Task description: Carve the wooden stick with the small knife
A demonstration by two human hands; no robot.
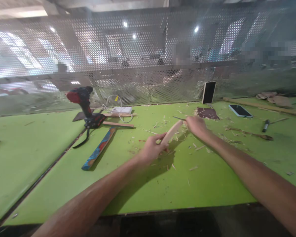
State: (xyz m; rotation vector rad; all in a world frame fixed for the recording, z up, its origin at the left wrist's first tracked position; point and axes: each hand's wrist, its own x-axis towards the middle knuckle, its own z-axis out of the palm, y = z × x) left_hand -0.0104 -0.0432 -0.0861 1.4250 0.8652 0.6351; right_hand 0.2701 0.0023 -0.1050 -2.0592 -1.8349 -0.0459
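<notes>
My left hand (154, 147) is closed around the lower end of a pale, slightly curved piece of wood (172, 132), which slants up to the right above the green table. At its upper end is my right hand (195, 125), wrapped round a carving knife whose thin dark blade (179, 118) points left, past the wood's tip. The knife's handle is mostly hidden in my fingers. Whether the blade touches the wood I cannot tell. Wood shavings (198, 148) lie scattered on the table beneath and around both hands.
On the left stand a red and black cordless drill (85, 105) and a blue-patterned strip (98, 149). Behind are a white power bank (122, 110) and sandpaper (208, 113). One phone (209, 92) leans upright; another phone (240, 111) lies flat. A perforated metal screen (143, 59) closes the table's far side.
</notes>
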